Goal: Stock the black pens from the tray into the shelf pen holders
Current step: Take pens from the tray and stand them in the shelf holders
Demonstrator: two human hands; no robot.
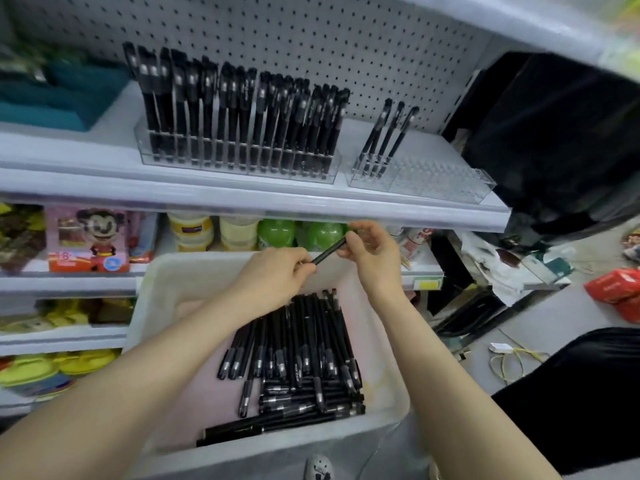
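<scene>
A white tray (pixel 381 386) below me holds a pile of several black pens (pixel 304 355). Both hands hold one black pen (pixel 329 251) above the tray's far edge: my left hand (pixel 277 275) pinches its lower end and my right hand (pixel 372 251) grips its upper end. On the shelf above, a clear pen holder (pixel 239 161) at the left is packed with upright black pens. A second clear pen holder (pixel 426 181) to its right carries three pens (pixel 388 136) at its left end; the rest of it is empty.
A white pegboard (pixel 311 39) backs the shelf. Teal items (pixel 59 95) lie at the shelf's left. Below the shelf edge (pixel 263 202) stand green bottles (pixel 301 233) and a pink toy box (pixel 90 240). A black bag (pixel 561 140) and floor clutter are on the right.
</scene>
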